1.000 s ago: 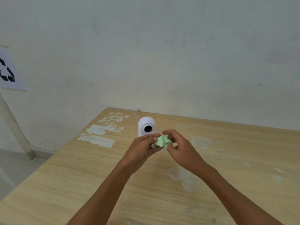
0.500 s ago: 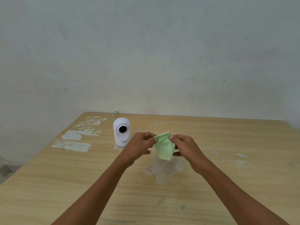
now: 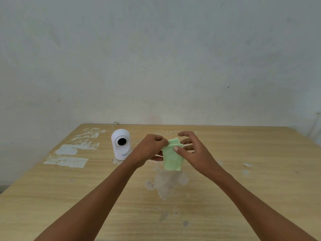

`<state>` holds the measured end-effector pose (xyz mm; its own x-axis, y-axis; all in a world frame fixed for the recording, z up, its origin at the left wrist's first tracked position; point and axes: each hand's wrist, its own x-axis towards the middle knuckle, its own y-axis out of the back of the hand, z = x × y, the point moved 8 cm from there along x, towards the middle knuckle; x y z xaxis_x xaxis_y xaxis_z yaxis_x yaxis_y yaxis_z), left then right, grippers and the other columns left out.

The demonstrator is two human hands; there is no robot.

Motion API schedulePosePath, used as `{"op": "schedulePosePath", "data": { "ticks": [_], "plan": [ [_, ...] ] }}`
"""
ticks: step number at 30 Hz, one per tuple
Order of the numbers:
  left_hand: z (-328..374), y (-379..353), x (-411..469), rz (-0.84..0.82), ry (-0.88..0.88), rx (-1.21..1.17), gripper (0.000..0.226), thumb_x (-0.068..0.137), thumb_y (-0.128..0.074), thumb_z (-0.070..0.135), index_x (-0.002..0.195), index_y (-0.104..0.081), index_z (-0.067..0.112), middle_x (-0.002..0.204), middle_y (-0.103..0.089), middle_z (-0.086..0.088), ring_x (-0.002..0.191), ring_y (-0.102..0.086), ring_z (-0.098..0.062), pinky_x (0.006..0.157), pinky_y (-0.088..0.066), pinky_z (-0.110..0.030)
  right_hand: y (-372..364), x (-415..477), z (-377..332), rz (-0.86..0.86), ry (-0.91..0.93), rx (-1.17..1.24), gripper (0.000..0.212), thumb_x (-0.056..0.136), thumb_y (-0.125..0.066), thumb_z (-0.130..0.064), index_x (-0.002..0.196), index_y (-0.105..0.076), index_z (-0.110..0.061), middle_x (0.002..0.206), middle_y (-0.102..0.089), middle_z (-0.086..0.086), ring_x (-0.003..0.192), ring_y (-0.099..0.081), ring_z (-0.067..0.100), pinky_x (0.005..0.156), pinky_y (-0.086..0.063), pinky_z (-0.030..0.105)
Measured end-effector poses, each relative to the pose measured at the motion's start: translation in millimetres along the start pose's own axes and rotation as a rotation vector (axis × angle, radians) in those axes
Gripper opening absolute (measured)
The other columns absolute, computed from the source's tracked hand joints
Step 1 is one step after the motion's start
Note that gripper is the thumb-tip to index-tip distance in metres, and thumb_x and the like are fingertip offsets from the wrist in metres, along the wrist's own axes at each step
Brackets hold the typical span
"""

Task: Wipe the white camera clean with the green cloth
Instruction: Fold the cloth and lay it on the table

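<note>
The white camera (image 3: 121, 144) stands upright on the wooden table (image 3: 243, 180), left of centre, its dark round lens facing me. A thin cable runs up behind it. The green cloth (image 3: 172, 158) hangs in the air to the right of the camera, above the table. My left hand (image 3: 149, 149) pinches the cloth's top left corner. My right hand (image 3: 192, 151) is on the cloth's right side, thumb pressed on its front, the other fingers spread behind it. Neither hand touches the camera.
White patches of torn paper or paint (image 3: 69, 160) mark the table to the left of the camera. A pale stain (image 3: 166, 183) lies under the cloth. A plain wall (image 3: 156, 58) rises behind the table's far edge.
The crumpled cloth has been unfolded and now hangs flat between my hands. My right fingers have spread apart. The view has swung right, so the camera sits further left.
</note>
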<state>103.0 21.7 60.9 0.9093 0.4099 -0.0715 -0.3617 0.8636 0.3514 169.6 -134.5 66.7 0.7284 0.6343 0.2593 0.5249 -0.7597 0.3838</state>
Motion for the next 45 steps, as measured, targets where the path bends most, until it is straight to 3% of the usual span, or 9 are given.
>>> {"op": "schedulePosePath", "data": {
  "ticks": [8,12,17,26,31,34,37,40,45],
  "plan": [
    [-5.8,2.2,3.0,-0.053,0.007,0.063,0.023,0.1,-0.057,0.027,0.108,-0.074,0.014,0.092,-0.074,0.0,0.074,-0.071,-0.013,0.076,-0.063,-0.033,-6.4,8.4,12.5,-0.026,0.024,-0.125,0.008,0.091,-0.07,-0.029,0.094,-0.066,-0.023,0.114,-0.066,-0.006,0.107,-0.065,0.011,0.088,-0.053,0.033],
    [-7.0,2.1,2.3,-0.081,-0.009,0.073,0.025,0.101,-0.054,0.031,0.105,-0.075,0.019,0.093,-0.074,0.0,0.077,-0.07,-0.011,0.076,-0.062,-0.031,-5.7,10.2,12.2,-0.048,-0.038,0.049,0.015,0.096,-0.065,-0.025,0.093,-0.067,-0.011,0.1,-0.074,0.005,0.093,-0.07,0.014,0.085,-0.054,0.037],
    [-8.4,-3.2,1.3,-0.149,-0.024,-0.156,0.03,0.102,-0.052,0.024,0.108,-0.07,-0.001,0.105,-0.073,-0.014,0.095,-0.073,-0.023,0.088,-0.062,-0.038,-13.2,12.9,23.8,-0.087,-0.165,0.266,0.012,0.097,-0.064,-0.025,0.089,-0.067,-0.016,0.095,-0.071,0.007,0.093,-0.07,0.026,0.092,-0.059,0.052],
    [-14.2,-15.4,-1.7,-0.271,0.018,-0.428,0.045,0.096,-0.067,0.04,0.122,-0.067,0.004,0.107,-0.075,-0.007,0.101,-0.072,-0.022,0.096,-0.057,-0.043,-12.2,13.7,30.0,0.007,-0.213,0.336,0.014,0.092,-0.071,-0.023,0.095,-0.065,-0.01,0.102,-0.077,0.014,0.093,-0.072,0.027,0.08,-0.056,0.047],
    [-19.2,-11.0,7.9,-0.125,-0.093,-0.249,0.032,0.093,-0.073,0.021,0.117,-0.063,0.002,0.109,-0.074,-0.014,0.092,-0.074,-0.016,0.084,-0.063,-0.037,-5.6,16.0,32.4,0.073,-0.202,0.376,0.01,0.091,-0.07,-0.011,0.099,-0.065,-0.009,0.092,-0.075,0.005,0.084,-0.072,0.02,0.067,-0.057,0.03],
    [-13.1,-12.4,10.2,-0.085,-0.161,-0.226,0.022,0.097,-0.068,0.023,0.109,-0.063,0.006,0.1,-0.073,-0.006,0.086,-0.072,-0.015,0.074,-0.062,-0.034,-5.0,18.2,37.6,0.07,-0.237,0.425,0.021,0.093,-0.069,-0.014,0.111,-0.064,-0.005,0.102,-0.075,0.014,0.09,-0.074,0.03,0.074,-0.061,0.037],
    [-8.3,-14.0,15.0,-0.035,-0.2,-0.126,0.024,0.098,-0.066,0.032,0.107,-0.064,0.01,0.099,-0.073,-0.004,0.084,-0.071,-0.017,0.063,-0.057,-0.033,-14.2,17.0,46.0,-0.035,-0.355,0.499,0.035,0.09,-0.074,-0.026,0.116,-0.066,-0.005,0.114,-0.074,0.016,0.101,-0.073,0.038,0.086,-0.06,0.045],
    [-10.6,-13.8,22.4,0.033,-0.207,-0.033,0.025,0.098,-0.063,0.039,0.102,-0.063,0.014,0.092,-0.069,-0.002,0.078,-0.068,-0.018,0.053,-0.053,-0.028,-27.7,10.1,51.9,-0.216,-0.469,0.516,0.037,0.089,-0.075,-0.025,0.119,-0.068,-0.005,0.113,-0.076,0.014,0.096,-0.074,0.032,0.082,-0.058,0.041],
    [-30.5,-13.5,36.2,0.132,-0.089,-0.051,0.03,0.099,-0.063,0.034,0.107,-0.06,0.005,0.102,-0.067,-0.006,0.09,-0.071,-0.021,0.06,-0.064,-0.034,-18.3,18.2,71.3,-0.147,-0.475,0.354,0.025,0.094,-0.068,-0.018,0.114,-0.067,-0.004,0.109,-0.076,0.019,0.085,-0.076,0.027,0.069,-0.056,0.034]
  ]
}}
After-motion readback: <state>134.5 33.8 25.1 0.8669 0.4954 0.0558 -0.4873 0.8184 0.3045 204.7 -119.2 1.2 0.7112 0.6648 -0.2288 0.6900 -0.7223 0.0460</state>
